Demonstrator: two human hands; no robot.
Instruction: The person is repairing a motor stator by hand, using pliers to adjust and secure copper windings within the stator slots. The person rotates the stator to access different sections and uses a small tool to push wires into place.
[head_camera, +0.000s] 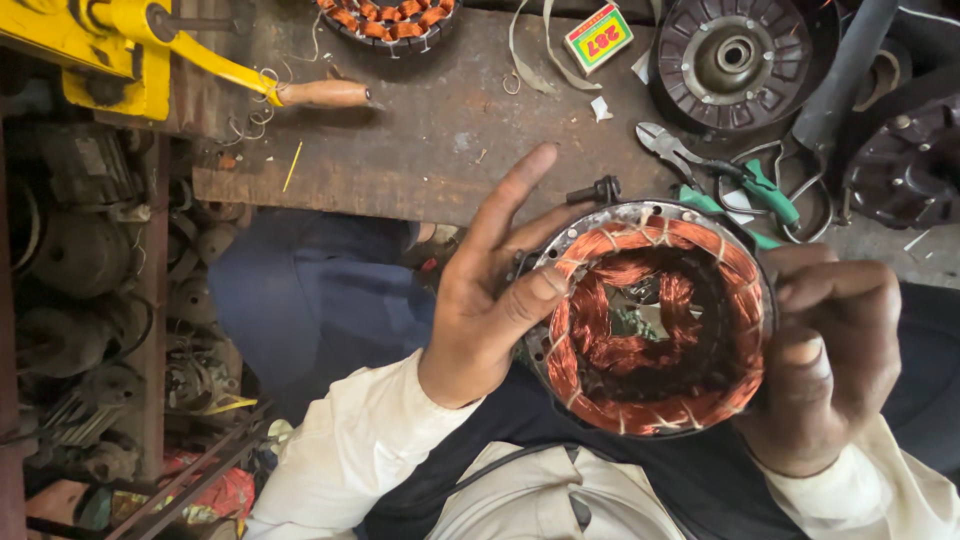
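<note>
Firmly, both hands' fingers (535, 290) around stator (655, 320).

The right hand (835, 365) hides the stator (655, 320) rim's right side; a second winding (390, 20) is cut off above.

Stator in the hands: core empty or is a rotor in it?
Empty. The stator, held between left hand and right hand, shows only copper windings around an open bore; no rotor inside.

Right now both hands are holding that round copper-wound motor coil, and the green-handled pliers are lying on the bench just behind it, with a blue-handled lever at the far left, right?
Nearly. The head view shows both hands, left hand and right hand, on the copper-wound stator, with the green-handled pliers behind. But the lever's handle is wooden, on a yellow arm, not blue.
</note>
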